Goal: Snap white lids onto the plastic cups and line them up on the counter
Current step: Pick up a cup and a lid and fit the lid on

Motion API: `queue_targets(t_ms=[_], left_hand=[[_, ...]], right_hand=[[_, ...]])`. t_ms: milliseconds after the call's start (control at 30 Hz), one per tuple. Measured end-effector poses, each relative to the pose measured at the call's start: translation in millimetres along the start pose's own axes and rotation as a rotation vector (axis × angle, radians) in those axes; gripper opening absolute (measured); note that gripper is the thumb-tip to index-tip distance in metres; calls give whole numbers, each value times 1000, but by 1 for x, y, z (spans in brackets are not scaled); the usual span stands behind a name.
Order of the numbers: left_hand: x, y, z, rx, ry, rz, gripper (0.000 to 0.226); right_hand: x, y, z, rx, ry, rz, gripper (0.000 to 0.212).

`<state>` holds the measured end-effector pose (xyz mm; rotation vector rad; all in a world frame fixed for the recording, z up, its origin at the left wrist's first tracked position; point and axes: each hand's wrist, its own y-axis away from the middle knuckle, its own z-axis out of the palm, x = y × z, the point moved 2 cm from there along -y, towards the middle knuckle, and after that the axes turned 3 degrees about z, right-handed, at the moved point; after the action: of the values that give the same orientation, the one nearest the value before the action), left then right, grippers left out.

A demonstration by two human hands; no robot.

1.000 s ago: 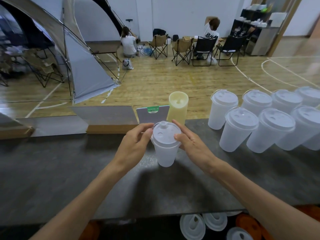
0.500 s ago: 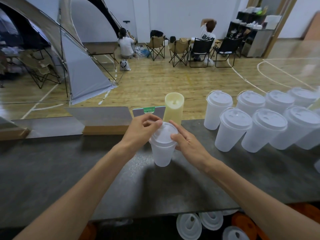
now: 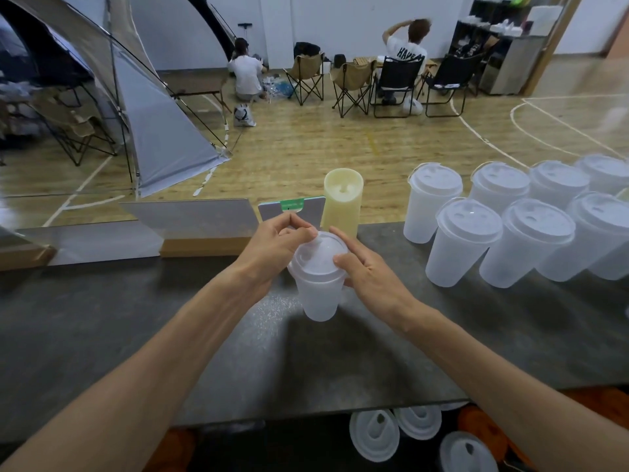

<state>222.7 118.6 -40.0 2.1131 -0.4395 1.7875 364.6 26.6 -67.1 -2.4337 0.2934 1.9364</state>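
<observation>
Currently, head view: both hands meet at one frosted plastic cup [image 3: 319, 298] near the middle of the dark grey tabletop [image 3: 102, 335]. Cup stands upright or nearly so; whether its base rests on the tabletop cannot be told. White lid [image 3: 318, 257] sits on the cup's rim. Left hand [image 3: 275, 247] comes over the far left edge of the lid, its fingers [image 3: 299, 229] curled narrow and pinched at the lid's raised tab. Right hand [image 3: 367, 274] is against the right side of the lid and cup; forefinger stretched along the lid's far edge, thumb pressing the top near the rim, other fingers tucked behind the cup wall. Just behind the cup: a pale yellow cylinder [image 3: 342, 199] standing upright at the far edge of the tabletop, and a grey card with a green label [image 3: 289, 207] beside it on the left. To the right, well apart from the hands, a group of lidded cups [image 3: 503, 233] stands in two rows, touching or nearly touching one another; the rows run out of frame at the right. Below the near edge of the tabletop, loose white lids [image 3: 374, 434] lie flat. Beyond the tabletop: wooden floor [image 3: 306, 148], a grey tent [image 3: 153, 131], folding chairs [image 3: 354, 83], two people with backs turned.
</observation>
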Motion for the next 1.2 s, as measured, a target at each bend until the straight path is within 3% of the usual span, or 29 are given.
queue_targets(t_ms=[167, 267, 433, 600, 667, 767, 1033, 1200], left_hand=[[1, 1, -1, 24, 14, -39, 10], [-9, 16, -3, 17, -22, -37, 23], [-20, 49, -22, -84, -500, 297, 71], [0, 55, 1, -107, -546, 448, 72], [7, 56, 23, -140, -539, 485, 74], [16, 52, 71, -231, -542, 523, 81], [36, 36, 249, -475, -451, 596, 76], [41, 27, 333, -499, -389, 606, 66]], right_hand=[[-4, 3, 0, 8, -4, 9, 47], [-7, 5, -2, 9, 0, 21, 47], [-9, 13, -7, 32, 85, -29, 44], [-10, 35, -27, 100, 254, -115, 27], [-7, 52, -46, 100, 320, -118, 38], [2, 84, -94, 120, 386, -73, 73], [17, 173, -238, 285, 702, 131, 75], [31, 187, -303, 369, 833, 194, 75]])
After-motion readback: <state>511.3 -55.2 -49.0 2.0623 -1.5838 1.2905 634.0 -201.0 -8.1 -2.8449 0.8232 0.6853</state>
